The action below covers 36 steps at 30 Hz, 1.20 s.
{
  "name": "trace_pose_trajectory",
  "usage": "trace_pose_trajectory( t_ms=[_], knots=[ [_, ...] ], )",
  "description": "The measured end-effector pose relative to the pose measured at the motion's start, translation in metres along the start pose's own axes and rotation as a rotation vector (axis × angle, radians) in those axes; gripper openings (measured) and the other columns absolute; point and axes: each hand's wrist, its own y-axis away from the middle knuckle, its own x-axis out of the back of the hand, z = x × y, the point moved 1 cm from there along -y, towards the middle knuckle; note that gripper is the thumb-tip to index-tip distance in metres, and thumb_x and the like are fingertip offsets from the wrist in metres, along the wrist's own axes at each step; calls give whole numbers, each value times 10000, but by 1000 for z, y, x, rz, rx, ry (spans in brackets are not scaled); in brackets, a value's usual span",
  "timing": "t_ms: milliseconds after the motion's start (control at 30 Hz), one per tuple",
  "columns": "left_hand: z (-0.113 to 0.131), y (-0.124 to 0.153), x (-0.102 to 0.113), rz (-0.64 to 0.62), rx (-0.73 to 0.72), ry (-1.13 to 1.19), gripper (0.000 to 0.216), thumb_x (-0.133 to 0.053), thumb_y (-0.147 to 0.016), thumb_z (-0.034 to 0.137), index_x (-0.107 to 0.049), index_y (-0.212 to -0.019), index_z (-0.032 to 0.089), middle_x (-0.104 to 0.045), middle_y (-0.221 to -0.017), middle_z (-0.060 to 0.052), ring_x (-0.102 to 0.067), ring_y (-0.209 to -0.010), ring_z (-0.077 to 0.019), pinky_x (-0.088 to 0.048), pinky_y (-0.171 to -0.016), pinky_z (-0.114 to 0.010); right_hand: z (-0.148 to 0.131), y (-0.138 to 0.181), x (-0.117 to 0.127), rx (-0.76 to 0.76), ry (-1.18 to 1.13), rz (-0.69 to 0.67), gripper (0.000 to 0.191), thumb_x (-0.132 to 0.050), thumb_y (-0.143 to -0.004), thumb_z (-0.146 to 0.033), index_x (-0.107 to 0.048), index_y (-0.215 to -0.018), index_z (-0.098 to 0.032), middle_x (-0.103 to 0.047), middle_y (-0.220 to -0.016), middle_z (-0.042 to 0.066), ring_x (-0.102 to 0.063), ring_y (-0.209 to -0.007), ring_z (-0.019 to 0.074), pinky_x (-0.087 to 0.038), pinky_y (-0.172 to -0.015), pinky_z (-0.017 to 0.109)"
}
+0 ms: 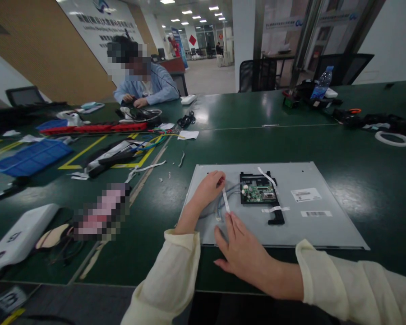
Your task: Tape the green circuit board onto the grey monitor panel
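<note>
A grey metal panel (325,221) lies flat on the green table in front of me. A green circuit board (259,192) in a black frame sits on it, with pale wires (235,189) running left from it. My left hand (208,189) pinches the top of a white tape strip (225,200) on the panel. My right hand (243,250) lies flat with fingers stretched out, fingertips touching the strip's lower end. More white tape strips (274,209) cross the board's frame.
A person in a blue top (149,88) works at the far left. Coloured cables (152,140), a blue tray (30,155), a red strip (94,127), a white device (20,234) and a tape roll (392,138) lie around. A water bottle (321,83) stands far right.
</note>
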Motion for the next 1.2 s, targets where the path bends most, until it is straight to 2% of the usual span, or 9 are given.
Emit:
trace_pose_trajectory(
  t_ms=[233, 367, 467, 600, 733, 967, 1200],
  knots=[
    [-2, 4, 9, -3, 77, 155, 93, -527, -818, 243, -517, -888, 182, -561, -838, -19, -518, -775, -157, -419, -734, -279, -13, 3, -5, -51, -32, 9, 603, -555, -840, -450, -515, -1268, -27, -512, -1254, 306, -442, -1243, 359, -299, -1048, 520],
    [-4, 7, 21, -108, 40, 269, 193, -628, -760, 334, -548, -850, 184, -555, -847, -12, -509, -810, -159, -417, -770, -294, -13, 1, -5, -59, -57, -5, 606, -559, -840, -440, -517, -1275, -20, -498, -1258, 321, -439, -1243, 366, -310, -1041, 528],
    [-6, 8, 25, -193, -5, 310, 168, -660, -733, 316, -585, -804, 184, -555, -889, -22, -504, -883, -171, -408, -842, -320, -12, 0, -4, -51, -51, 2, 583, -541, -852, -437, -521, -1272, -34, -495, -1266, 314, -438, -1247, 360, -303, -1042, 530],
    [-7, 7, 27, -242, -10, 333, 123, -658, -736, 290, -612, -793, 190, -547, -932, -26, -501, -924, -173, -403, -886, -329, -11, -1, -3, -42, -34, 19, 561, -529, -861, -426, -520, -1269, -41, -520, -1255, 291, -444, -1244, 351, -306, -1036, 537],
    [-8, 7, 26, -245, -19, 319, 111, -664, -734, 274, -622, -797, 193, -539, -948, -25, -499, -942, -171, -395, -913, -333, -10, -2, -1, -41, -33, 12, 543, -514, -870, -413, -522, -1263, -40, -532, -1245, 285, -456, -1234, 347, -318, -1025, 539],
    [-6, 5, 22, -220, -12, 349, 86, -627, -771, 261, -602, -767, 179, -544, -914, -26, -525, -894, -158, -422, -872, -314, -8, -3, 4, -21, -43, -54, 540, -484, -893, -391, -494, -1292, -28, -515, -1251, 305, -459, -1235, 337, -288, -1043, 537],
    [-10, 6, 19, -213, -46, 366, 93, -614, -782, 265, -602, -768, 174, -552, -904, -24, -533, -870, -149, -425, -855, -308, -7, 1, 1, 1, -20, -32, 530, -443, -910, -381, -471, -1300, -24, -510, -1253, 311, -455, -1238, 340, -252, -1053, 539]
  ],
)
